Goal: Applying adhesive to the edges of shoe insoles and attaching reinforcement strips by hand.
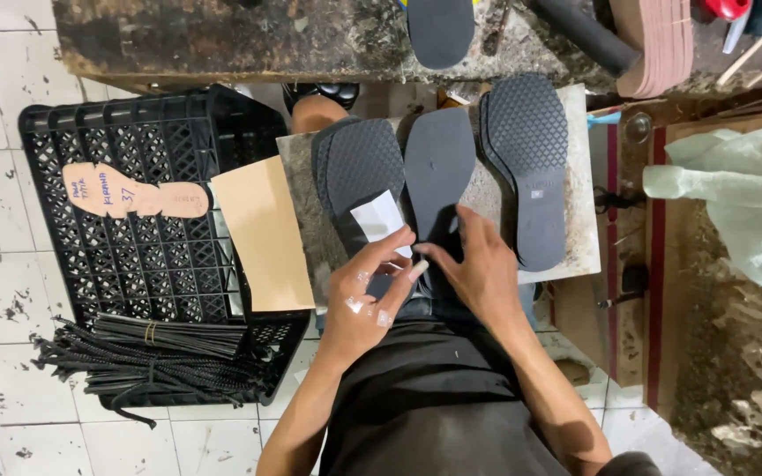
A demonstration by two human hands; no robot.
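On lap board (575, 238), mid-step: looks like working a smooth black sole (438, 167) w/ a small white paper slip (379, 220). L hand (365, 295) fingers closed, pinching slip's lower edge over the tread-pattern sole (365, 163). R hand (478, 269) fingers together, pressing down on smooth sole's heel end. Next move likely needs steady hold w/ R while L places or draws the slip, judging by pose. Smooth sole: matte black, flat, narrow waist, lying lengthwise betw. tread sole and a second tread sole (529, 167) on R. Black crate (134, 256) w/ cardboard template (134, 194) to L.
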